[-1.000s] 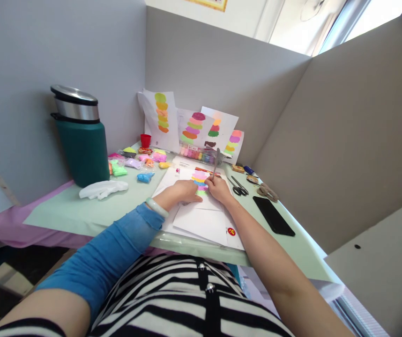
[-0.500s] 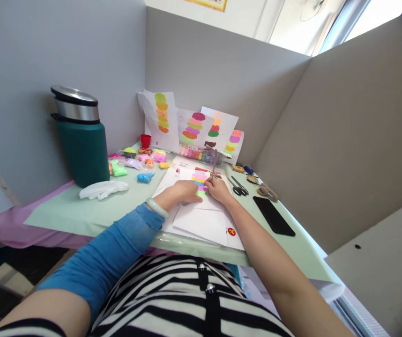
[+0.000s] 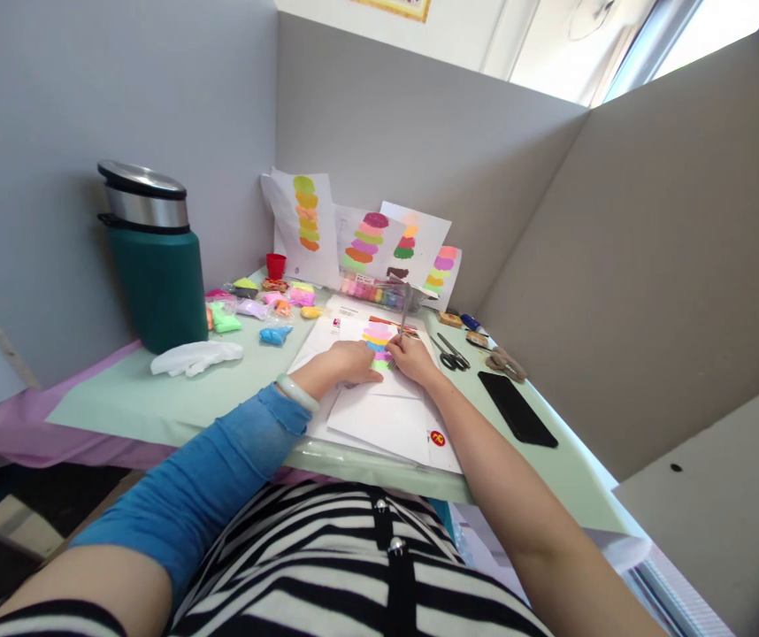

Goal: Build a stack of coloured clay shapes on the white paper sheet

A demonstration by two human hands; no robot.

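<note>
A striped top filled the bottom of the frame, with a blue sleeve (image 3: 200, 482) running up from the lower left to a pale bracelet (image 3: 297, 392). Beyond it, white paper (image 3: 379, 425) with a folded edge lay low on the surface (image 3: 114, 398).

At the centre lay the painted sheet (image 3: 398, 382), banded in pink, yellow, blue, purple and green. The left hand (image 3: 348, 360) rested on its left side, thumb and fingers parted; its palm faced down, so what lay under it could not be seen. The right hand (image 3: 412, 356) was closed — thumb and fingers pinched round a metal fork (image 3: 407, 305), handle up, tines down by the lower bands. Between them the hands covered parts of the sheet's two sides.

Right of centre lay a black phone (image 3: 517, 409), then scissors (image 3: 454, 352) just beside the papers. At left, a crumpled white glove or tissue (image 3: 197, 357) lay before a green bottle (image 3: 157, 283). Farther back were small coloured packets (image 3: 252, 308), a red cup (image 3: 276, 265) and a clear pack of colours (image 3: 372, 290) — behind these, painted sheets leaned on the grey partition (image 3: 406, 115).
</note>
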